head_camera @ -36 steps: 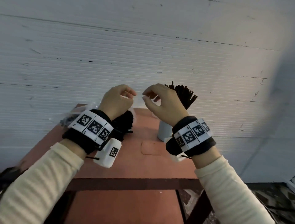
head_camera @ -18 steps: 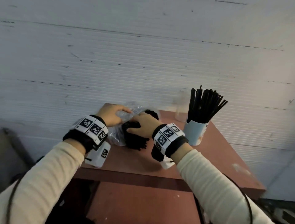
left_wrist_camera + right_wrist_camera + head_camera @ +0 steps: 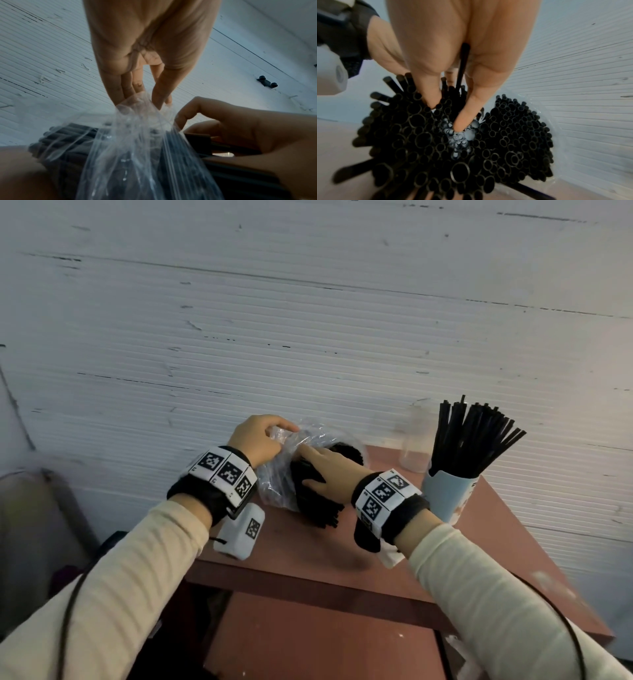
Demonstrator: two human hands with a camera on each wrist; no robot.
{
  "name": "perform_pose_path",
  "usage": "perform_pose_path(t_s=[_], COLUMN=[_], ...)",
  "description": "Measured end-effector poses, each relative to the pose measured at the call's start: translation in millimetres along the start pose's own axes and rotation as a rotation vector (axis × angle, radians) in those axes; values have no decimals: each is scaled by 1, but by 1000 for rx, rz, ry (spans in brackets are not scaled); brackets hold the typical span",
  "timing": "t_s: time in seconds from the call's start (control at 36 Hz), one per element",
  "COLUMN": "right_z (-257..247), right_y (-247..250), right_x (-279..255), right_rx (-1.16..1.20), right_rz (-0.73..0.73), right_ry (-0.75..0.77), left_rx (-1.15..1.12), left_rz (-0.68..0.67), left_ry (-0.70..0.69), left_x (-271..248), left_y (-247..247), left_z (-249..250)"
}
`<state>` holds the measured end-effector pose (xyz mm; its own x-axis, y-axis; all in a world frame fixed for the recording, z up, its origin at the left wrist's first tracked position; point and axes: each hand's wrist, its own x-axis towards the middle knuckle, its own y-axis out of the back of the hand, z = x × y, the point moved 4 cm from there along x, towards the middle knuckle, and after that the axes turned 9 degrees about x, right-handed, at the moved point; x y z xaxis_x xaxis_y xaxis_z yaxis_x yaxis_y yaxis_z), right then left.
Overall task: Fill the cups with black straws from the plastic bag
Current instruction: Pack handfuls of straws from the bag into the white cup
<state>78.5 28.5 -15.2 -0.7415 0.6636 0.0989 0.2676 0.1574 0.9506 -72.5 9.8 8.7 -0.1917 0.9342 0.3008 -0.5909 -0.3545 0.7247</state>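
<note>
A clear plastic bag [image 3: 277, 474] of black straws [image 3: 318, 508] lies on the red-brown table [image 3: 308, 556], its open end toward me. My left hand [image 3: 281, 433] pinches the bag's crumpled film [image 3: 137, 108] at the top and holds it up. My right hand [image 3: 305, 470] digs into the straw ends, with thumb and fingers [image 3: 464, 121] curled round some straws [image 3: 460, 70]. At the right stands a pale blue cup [image 3: 445, 501] packed with upright black straws [image 3: 472, 436]. Behind it stands a clear cup [image 3: 416, 446] with nothing visible in it.
A white ribbed wall [image 3: 308, 337] runs close behind the table. The table's right corner [image 3: 548, 594] lies bare near me, and its front edge [image 3: 308, 583] is just below my wrists. A dark object [image 3: 34, 525] sits left of the table.
Both hands came down from in front of the wall to the bag. The left hand took hold of the film, and the right hand pushed into the straw ends. My view shifted left.
</note>
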Motion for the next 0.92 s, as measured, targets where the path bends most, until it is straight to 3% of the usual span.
perform_pose_path(t_s=[0.17, 0.39, 0.78, 0.92], right_z=[-2, 3, 28, 25], right_y=[-2, 11, 33, 30], right_x=[2, 0, -28, -27], right_rx=[-27, 3, 429, 441], right_rz=[-61, 58, 217, 263], right_ry=[50, 95, 6, -11], left_rx=[-9, -17, -8, 22], left_rz=[-21, -34, -5, -7], left_ry=[10, 22, -10, -24], left_x=[-1, -1, 4, 6], left_y=[-1, -4, -10, -14], left_z=[4, 6, 3, 4])
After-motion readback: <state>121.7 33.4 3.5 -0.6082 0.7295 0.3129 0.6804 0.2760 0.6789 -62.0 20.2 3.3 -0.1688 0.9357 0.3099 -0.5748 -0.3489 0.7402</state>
